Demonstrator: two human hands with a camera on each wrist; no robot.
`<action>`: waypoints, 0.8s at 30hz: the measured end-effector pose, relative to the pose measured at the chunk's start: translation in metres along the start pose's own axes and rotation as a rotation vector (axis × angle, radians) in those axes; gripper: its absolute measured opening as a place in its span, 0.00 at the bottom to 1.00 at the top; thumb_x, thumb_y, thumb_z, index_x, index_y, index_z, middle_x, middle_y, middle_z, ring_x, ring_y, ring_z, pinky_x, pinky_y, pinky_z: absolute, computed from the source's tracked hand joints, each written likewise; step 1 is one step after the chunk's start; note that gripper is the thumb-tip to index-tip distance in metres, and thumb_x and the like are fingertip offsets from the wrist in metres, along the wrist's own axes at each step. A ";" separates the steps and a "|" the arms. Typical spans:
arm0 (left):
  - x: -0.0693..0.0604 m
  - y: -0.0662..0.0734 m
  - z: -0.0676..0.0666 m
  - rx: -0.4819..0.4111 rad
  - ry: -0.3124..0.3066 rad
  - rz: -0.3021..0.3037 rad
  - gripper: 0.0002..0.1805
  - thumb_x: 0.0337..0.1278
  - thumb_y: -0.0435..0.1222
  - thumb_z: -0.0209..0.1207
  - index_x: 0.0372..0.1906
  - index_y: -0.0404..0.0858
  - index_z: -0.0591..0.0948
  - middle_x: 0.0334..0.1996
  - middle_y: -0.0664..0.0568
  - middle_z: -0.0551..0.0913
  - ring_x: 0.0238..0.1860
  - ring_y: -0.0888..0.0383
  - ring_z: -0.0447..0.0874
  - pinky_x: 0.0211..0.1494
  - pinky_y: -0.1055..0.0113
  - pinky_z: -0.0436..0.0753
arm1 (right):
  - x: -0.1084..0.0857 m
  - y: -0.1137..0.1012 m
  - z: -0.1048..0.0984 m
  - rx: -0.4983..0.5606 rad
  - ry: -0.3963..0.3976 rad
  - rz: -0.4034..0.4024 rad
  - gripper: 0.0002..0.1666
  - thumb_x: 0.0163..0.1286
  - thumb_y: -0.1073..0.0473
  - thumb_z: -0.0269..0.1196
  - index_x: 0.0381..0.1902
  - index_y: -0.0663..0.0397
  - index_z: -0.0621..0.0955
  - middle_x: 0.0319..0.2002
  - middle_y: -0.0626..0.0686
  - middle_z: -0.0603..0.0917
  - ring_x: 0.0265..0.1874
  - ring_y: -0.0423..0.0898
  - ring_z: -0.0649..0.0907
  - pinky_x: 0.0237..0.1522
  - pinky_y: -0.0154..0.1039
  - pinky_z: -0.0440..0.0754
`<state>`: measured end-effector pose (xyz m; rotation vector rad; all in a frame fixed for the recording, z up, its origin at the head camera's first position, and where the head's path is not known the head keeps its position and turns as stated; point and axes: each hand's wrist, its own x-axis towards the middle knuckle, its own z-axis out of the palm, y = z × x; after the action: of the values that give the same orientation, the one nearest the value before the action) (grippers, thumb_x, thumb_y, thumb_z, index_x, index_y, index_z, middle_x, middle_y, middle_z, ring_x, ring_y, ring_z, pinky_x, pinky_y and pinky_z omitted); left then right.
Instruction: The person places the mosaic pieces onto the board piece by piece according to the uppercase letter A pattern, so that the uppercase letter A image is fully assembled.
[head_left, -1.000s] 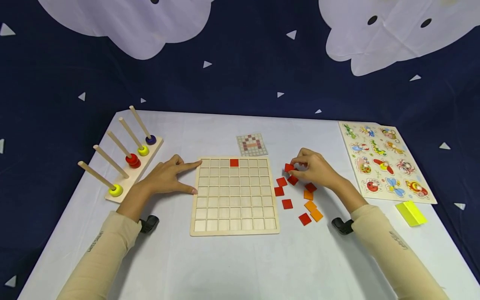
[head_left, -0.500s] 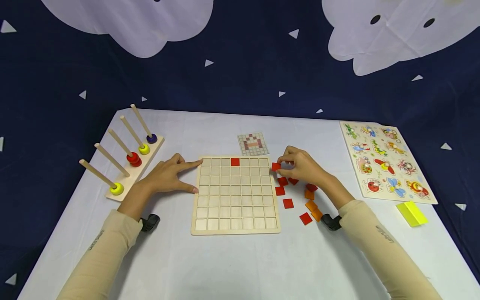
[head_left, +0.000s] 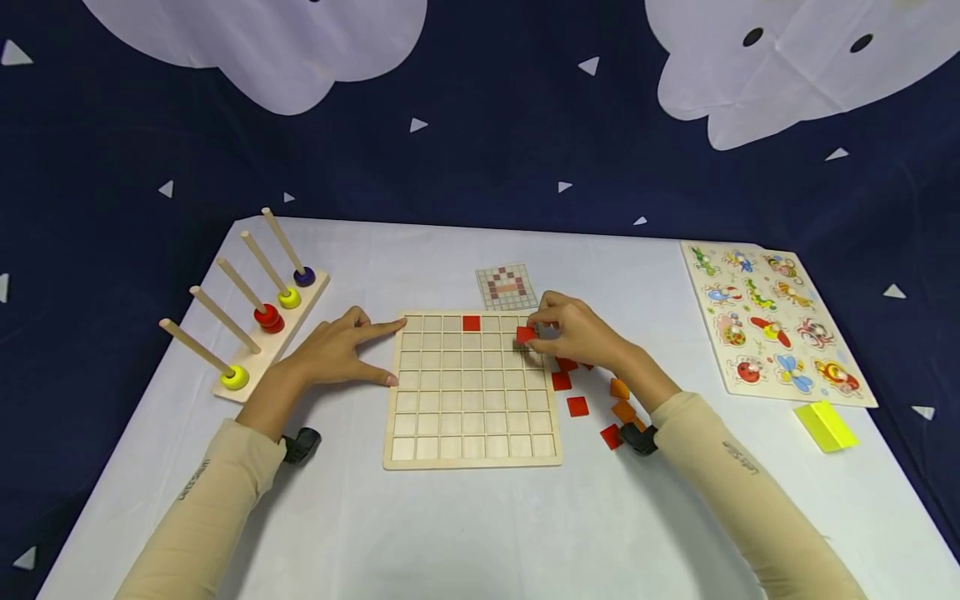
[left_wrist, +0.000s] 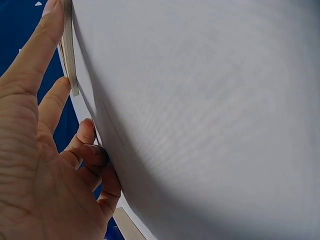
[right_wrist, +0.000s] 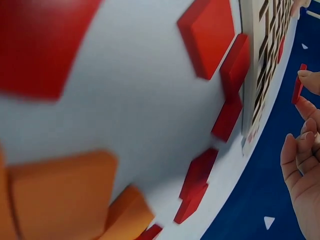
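Observation:
A wooden grid board [head_left: 474, 400] lies mid-table with one red tile [head_left: 471, 323] seated in its top row. My left hand [head_left: 330, 352] touches the board's left edge with thumb and index finger spread; in the left wrist view the other fingers of that hand [left_wrist: 45, 150] are bent. Above the board's upper right, my right hand [head_left: 581, 337] pinches a red tile [head_left: 526, 334] between thumb and finger. The right wrist view shows this pinched tile [right_wrist: 299, 85] held off the board [right_wrist: 248, 60] by the right hand [right_wrist: 307, 165].
Loose red tiles [head_left: 577, 407] and orange tiles [head_left: 623, 411] lie right of the board. A pattern card [head_left: 506, 287] is behind it. At left stands a peg rack [head_left: 258, 354] with coloured rings; at right are an insect picture board [head_left: 772, 325] and a yellow block [head_left: 826, 427].
My right hand has moved left from the loose tiles, carrying the pinched red tile over the board's upper right. My left hand has stayed at the board's edge.

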<state>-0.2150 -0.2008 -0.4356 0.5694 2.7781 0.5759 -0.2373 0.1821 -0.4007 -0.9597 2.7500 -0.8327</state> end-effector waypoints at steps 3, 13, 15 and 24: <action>0.000 0.000 0.000 0.001 -0.002 0.001 0.54 0.35 0.66 0.72 0.74 0.59 0.66 0.43 0.50 0.71 0.31 0.55 0.67 0.36 0.64 0.67 | 0.004 -0.005 0.003 0.007 -0.016 0.001 0.16 0.61 0.59 0.72 0.45 0.63 0.87 0.34 0.56 0.75 0.35 0.53 0.75 0.38 0.41 0.73; 0.000 -0.001 -0.001 0.000 0.000 0.003 0.53 0.35 0.66 0.72 0.73 0.59 0.67 0.42 0.50 0.70 0.31 0.55 0.67 0.36 0.64 0.67 | 0.020 -0.022 0.012 -0.001 -0.039 -0.014 0.18 0.61 0.59 0.71 0.47 0.64 0.86 0.35 0.52 0.75 0.35 0.48 0.73 0.40 0.40 0.75; 0.000 0.000 0.000 0.002 0.003 0.006 0.53 0.35 0.66 0.72 0.73 0.59 0.67 0.42 0.50 0.70 0.31 0.55 0.67 0.36 0.64 0.67 | 0.022 -0.023 0.014 0.008 -0.040 -0.019 0.18 0.61 0.58 0.71 0.47 0.64 0.86 0.34 0.53 0.75 0.35 0.48 0.73 0.39 0.40 0.74; -0.001 0.001 -0.002 -0.002 0.015 0.015 0.52 0.36 0.66 0.71 0.73 0.58 0.68 0.42 0.50 0.71 0.31 0.55 0.67 0.36 0.64 0.67 | 0.029 -0.026 0.022 0.034 -0.049 -0.026 0.17 0.61 0.59 0.71 0.46 0.62 0.87 0.34 0.53 0.75 0.34 0.46 0.71 0.38 0.40 0.72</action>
<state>-0.2142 -0.2007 -0.4331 0.5886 2.7892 0.5879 -0.2405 0.1375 -0.4029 -0.9981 2.6791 -0.8449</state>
